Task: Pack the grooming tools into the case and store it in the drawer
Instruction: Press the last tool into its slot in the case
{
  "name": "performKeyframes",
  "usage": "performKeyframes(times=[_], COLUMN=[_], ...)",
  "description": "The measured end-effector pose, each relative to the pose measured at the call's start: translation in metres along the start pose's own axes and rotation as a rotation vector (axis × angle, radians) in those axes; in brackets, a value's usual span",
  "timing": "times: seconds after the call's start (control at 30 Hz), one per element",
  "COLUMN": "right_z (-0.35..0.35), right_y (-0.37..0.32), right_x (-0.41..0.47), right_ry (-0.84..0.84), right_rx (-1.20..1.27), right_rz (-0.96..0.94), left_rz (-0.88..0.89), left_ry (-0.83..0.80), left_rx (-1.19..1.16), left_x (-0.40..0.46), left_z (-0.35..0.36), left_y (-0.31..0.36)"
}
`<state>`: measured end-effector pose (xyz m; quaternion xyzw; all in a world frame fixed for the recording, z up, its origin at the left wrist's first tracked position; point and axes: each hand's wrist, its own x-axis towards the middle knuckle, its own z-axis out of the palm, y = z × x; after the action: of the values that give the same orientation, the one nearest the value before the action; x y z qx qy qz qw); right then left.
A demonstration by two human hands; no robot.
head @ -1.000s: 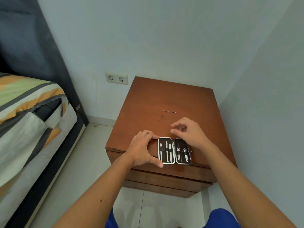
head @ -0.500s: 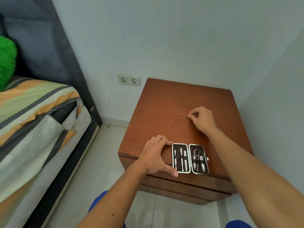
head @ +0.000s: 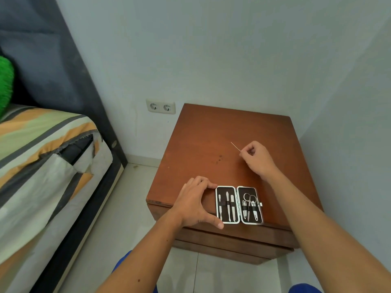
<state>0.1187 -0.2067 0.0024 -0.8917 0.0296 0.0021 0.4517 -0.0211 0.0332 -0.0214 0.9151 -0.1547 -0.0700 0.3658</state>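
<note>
Wedged into a corner between two pale walls, your brown wooden nightstand (head: 211, 134) has open top behind and left of your hands; the right wall runs close along its right edge, and the bed (head: 42, 155) with its striped sheet stands well apart on the left across a strip of tiled floor (head: 118, 208). Your open grooming case (head: 239, 205) lies flat at the very front edge, above the closed drawer fronts (head: 232, 240); three slim tools sit strapped in its left half, scissors and clippers in its right. Your left hand (head: 193, 205) braces the case's left side, forefinger at the far corner, thumb at the near corner. Your right hand (head: 257, 158) is curled farther back over the top, pinching a thin metal pick (head: 235, 146) that juts up-left from its fingertips. A double wall socket (head: 161, 106) sits just left of the back corner.
</note>
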Motion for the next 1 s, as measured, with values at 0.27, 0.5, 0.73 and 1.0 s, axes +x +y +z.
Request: performKeyframes(times=[0.27,0.5,0.73,1.0], right_z=[-0.009,-0.012,-0.013,0.0], right_y=[-0.002,-0.009,-0.008,-0.01], right_x=[-0.053,-0.082,-0.098,-0.107], right_ry=[-0.086,-0.139,-0.219,-0.289], right_rx=[0.591,0.575,0.483,0.393], right_rz=[0.124,0.146,0.024,-0.065], left_rz=[0.002,-0.004,0.003,0.01], left_ry=[-0.003,-0.01,-0.001,-0.001], left_rx=[-0.006,-0.006,0.002,0.007], left_x=[-0.001,0.0,0.0,0.0], left_z=[-0.001,-0.001,0.0,0.0], left_y=[0.001,0.002,0.001,0.002])
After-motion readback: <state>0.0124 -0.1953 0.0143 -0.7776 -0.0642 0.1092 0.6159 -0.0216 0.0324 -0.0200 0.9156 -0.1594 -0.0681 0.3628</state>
